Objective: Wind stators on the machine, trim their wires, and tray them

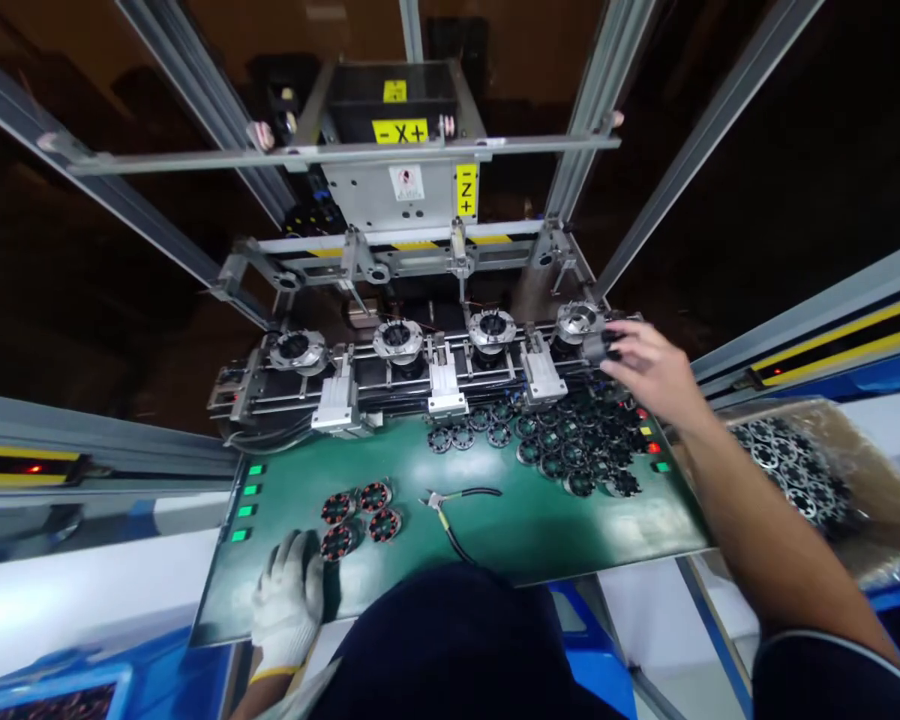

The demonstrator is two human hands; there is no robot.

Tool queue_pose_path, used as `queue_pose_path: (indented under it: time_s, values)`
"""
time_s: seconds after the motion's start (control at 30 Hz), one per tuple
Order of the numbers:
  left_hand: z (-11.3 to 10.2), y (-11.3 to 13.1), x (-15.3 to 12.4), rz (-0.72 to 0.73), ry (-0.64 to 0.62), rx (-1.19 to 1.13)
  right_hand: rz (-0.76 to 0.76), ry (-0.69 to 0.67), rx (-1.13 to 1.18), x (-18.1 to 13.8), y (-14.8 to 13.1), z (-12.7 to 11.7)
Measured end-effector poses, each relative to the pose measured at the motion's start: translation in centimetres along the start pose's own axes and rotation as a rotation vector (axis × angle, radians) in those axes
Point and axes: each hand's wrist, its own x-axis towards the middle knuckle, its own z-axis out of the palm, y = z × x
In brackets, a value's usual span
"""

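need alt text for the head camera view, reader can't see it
A person's bare right hand is at the rightmost round metal fixture of four, a blurred grey part at its fingertips. The gloved left hand rests on a green worktop near four round parts with reddish-brown segments. Pliers lie mid-worktop; black round parts crowd its far right.

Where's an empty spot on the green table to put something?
The green table is bare right of the pliers, this side of the dark rings, and between the green buttons and four orange-marked rings, beyond the gloved left hand. It's crowded among the dark rings.
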Motion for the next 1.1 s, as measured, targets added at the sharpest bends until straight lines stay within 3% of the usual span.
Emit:
queue_pose_path:
  time_s: [0.13, 0.23, 0.43, 0.7, 1.1]
  values:
    - [0.5, -0.9, 0.0, -0.001, -0.01, 0.014, -0.015, -0.026, -0.146, 7.9, 5.5, -1.7]
    - [0.5, -0.9, 0.0, -0.018, -0.028, 0.015, -0.028, -0.089, -0.208, 10.4, 8.3, -1.1]
    - [-0.5, 0.2, 0.1, -0.079, -0.098, 0.01, -0.06, -0.236, -0.297, 10.5, 10.6, -0.6]
    - [-0.5, 0.4, 0.2, -0.088, -0.102, 0.047, -0.113, -0.376, -0.398, 12.0, 10.8, -0.4]
    - [-0.2, 0.1, 0.1, -0.072, -0.084, 0.059, -0.154, -0.427, -0.484, 12.2, 10.6, -0.7]
